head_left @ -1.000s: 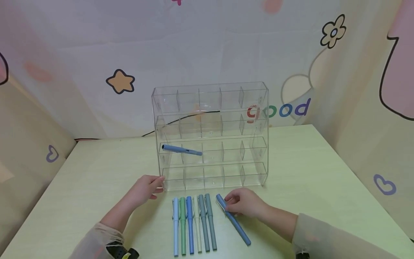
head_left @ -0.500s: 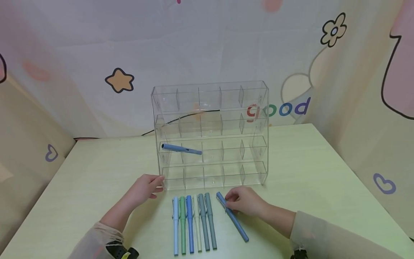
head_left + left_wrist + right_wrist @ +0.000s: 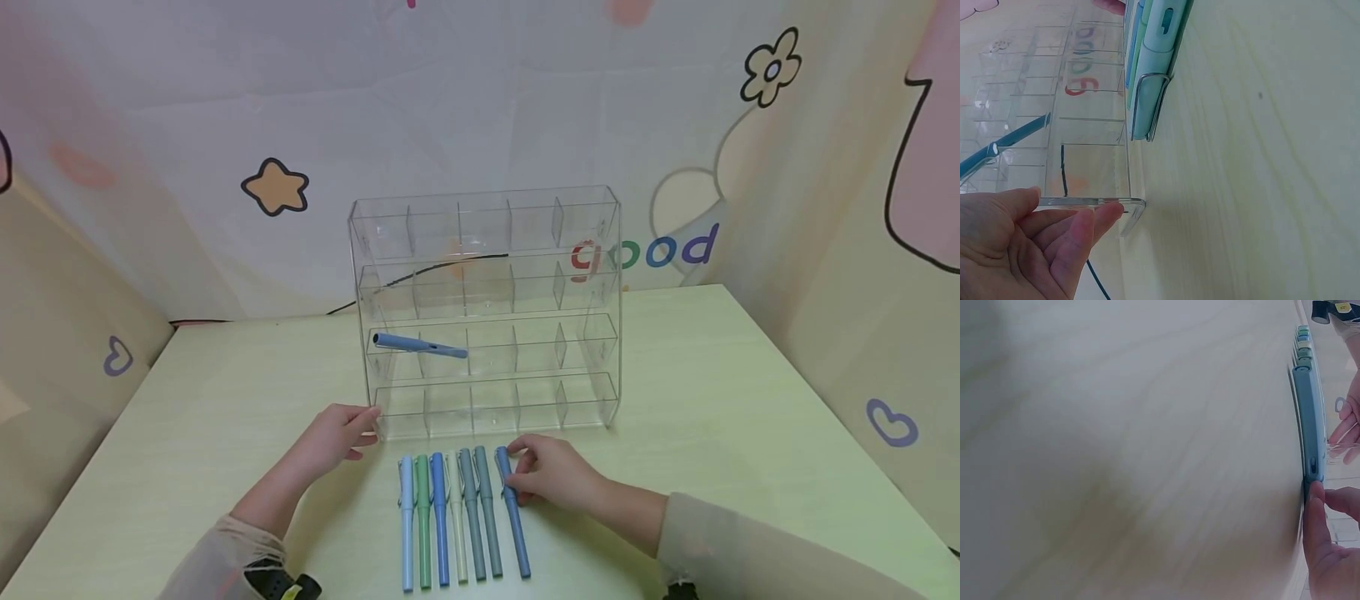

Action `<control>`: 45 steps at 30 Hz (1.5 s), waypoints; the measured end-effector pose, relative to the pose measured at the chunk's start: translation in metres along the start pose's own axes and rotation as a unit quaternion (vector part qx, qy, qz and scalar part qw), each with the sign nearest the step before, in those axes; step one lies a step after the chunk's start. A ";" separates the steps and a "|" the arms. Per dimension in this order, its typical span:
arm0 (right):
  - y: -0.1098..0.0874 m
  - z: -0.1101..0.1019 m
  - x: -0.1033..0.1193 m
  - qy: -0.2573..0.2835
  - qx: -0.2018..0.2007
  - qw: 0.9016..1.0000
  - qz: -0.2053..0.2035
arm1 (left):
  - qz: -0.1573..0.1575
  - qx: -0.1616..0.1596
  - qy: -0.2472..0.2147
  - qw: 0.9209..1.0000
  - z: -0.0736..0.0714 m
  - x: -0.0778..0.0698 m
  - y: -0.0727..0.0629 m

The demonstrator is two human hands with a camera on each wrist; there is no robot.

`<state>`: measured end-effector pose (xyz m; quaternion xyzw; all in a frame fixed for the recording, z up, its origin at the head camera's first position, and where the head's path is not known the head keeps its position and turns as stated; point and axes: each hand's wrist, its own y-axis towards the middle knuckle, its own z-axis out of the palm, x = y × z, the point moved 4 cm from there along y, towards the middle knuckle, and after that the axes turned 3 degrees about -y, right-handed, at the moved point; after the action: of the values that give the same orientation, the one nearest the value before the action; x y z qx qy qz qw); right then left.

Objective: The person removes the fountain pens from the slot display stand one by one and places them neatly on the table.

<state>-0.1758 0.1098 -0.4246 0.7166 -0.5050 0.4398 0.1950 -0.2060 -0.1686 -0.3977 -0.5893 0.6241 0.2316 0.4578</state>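
A clear acrylic display rack with tiered compartments stands on the table. My left hand holds its lower left corner; in the left wrist view the fingers lie at the side panel's edge. My right hand pinches the capped end of a dark blue pen lying on the table. In the right wrist view, thumb and finger meet at that pen's end. To its left lies a row of several capped pens, among them a light blue pen and a green pen.
Another blue pen lies slantwise across the left compartments of the rack's second tier from the bottom. Behind the pale table hangs a printed cloth, with more cloth at both sides.
My right hand has moved left and turned the dark blue pen from a slant to nearly parallel with the row, closer to it. The left hand stays at the rack's corner.
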 end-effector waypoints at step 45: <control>0.005 -0.024 0.028 0.021 -0.042 0.995 -0.087 | 0.002 0.001 0.005 1.000 0.000 -0.003 -0.002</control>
<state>-0.1881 0.1096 -0.3898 0.7399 -0.4543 0.4144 0.2727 -0.2040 -0.1673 -0.3949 -0.5884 0.6280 0.2287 0.4550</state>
